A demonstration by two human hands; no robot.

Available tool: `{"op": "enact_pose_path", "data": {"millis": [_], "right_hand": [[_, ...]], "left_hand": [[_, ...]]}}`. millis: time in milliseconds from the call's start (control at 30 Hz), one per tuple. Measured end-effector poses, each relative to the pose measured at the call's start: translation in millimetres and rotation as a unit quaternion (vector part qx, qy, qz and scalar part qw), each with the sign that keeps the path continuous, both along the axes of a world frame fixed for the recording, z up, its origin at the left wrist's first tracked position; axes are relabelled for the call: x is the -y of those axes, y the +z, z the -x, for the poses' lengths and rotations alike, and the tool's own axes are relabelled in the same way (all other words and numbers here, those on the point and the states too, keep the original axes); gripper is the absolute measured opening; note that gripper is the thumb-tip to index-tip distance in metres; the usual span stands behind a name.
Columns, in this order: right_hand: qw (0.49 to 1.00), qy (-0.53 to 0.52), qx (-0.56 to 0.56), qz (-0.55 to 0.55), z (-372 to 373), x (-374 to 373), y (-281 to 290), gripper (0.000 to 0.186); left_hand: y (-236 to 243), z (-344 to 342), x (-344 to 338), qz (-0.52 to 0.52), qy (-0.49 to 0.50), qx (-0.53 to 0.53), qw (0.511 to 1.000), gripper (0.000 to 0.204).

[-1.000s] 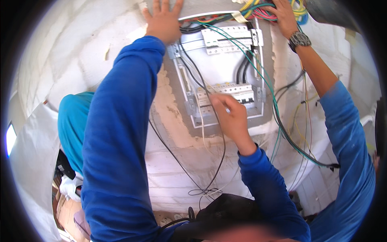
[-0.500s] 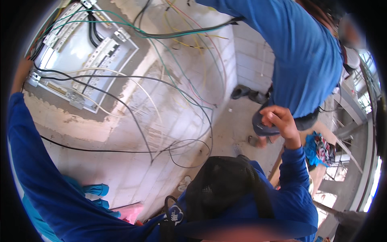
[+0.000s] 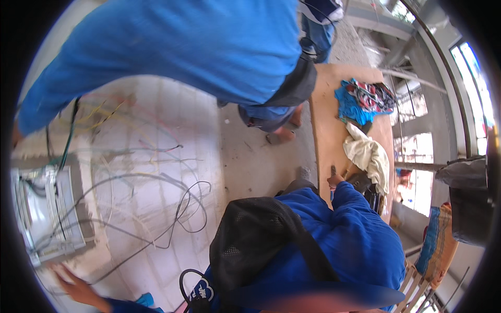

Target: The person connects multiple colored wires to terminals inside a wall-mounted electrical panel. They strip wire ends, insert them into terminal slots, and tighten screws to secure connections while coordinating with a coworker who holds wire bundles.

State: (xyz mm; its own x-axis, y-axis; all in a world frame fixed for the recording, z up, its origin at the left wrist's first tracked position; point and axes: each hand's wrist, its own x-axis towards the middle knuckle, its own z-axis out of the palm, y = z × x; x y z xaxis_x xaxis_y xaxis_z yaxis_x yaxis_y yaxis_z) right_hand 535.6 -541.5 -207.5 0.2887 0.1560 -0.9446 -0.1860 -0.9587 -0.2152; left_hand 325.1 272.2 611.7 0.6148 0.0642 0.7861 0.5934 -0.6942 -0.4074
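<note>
My left hand [image 3: 75,287] is open, fingers apart, on or close to the white wall just below the open electrical box [image 3: 42,208] at the far left. Loose black, white, yellow and green wires [image 3: 168,177] trail across the wall beside it. My right hand [image 3: 335,180] is closed on a slim tool [image 3: 332,170], seemingly pliers, at the brown board [image 3: 326,104]. A cream cloth [image 3: 368,154] and some dark items [image 3: 360,182] lie just right of that hand.
A co-worker in a blue top [image 3: 188,47] bends over at the upper left, bare feet [image 3: 282,136] on the concrete floor [image 3: 245,167]. Multicoloured clothing [image 3: 360,99] lies farther along the board. A black bag [image 3: 250,235] hangs on my front. Metal bars and window openings are at right.
My view has swung rightward, off the electrical box to the board. My right hand has left the box's wiring and is now on the tool; my left hand is now below the box.
</note>
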Motion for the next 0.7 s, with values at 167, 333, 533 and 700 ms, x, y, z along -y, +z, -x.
{"op": "enact_pose_path", "data": {"millis": [167, 333, 533, 700], "right_hand": [[0.95, 0.29, 0.11, -0.034, 10.9, 53.7, -31.8, 0.033], [0.992, 0.112, 0.017, 0.054, -22.5, 99.6, -22.5, 0.032], [0.947, -0.256, 0.033, 0.192, -13.9, 142.4, -49.4, 0.044], [0.887, -0.431, 0.03, 0.163, 12.9, 146.4, -135.5, 0.049]], "left_hand": [[-336.1, -34.1, 213.3, 0.702, -0.094, -0.018, 0.706, 0.018], [-497.9, -23.8, 358.0, 0.683, 0.011, -0.416, 0.6, 0.026], [-538.7, 0.6, 378.8, 0.679, 0.049, -0.548, 0.486, 0.025], [-536.2, 7.8, 337.7, 0.809, 0.273, -0.312, 0.417, 0.031]]}}
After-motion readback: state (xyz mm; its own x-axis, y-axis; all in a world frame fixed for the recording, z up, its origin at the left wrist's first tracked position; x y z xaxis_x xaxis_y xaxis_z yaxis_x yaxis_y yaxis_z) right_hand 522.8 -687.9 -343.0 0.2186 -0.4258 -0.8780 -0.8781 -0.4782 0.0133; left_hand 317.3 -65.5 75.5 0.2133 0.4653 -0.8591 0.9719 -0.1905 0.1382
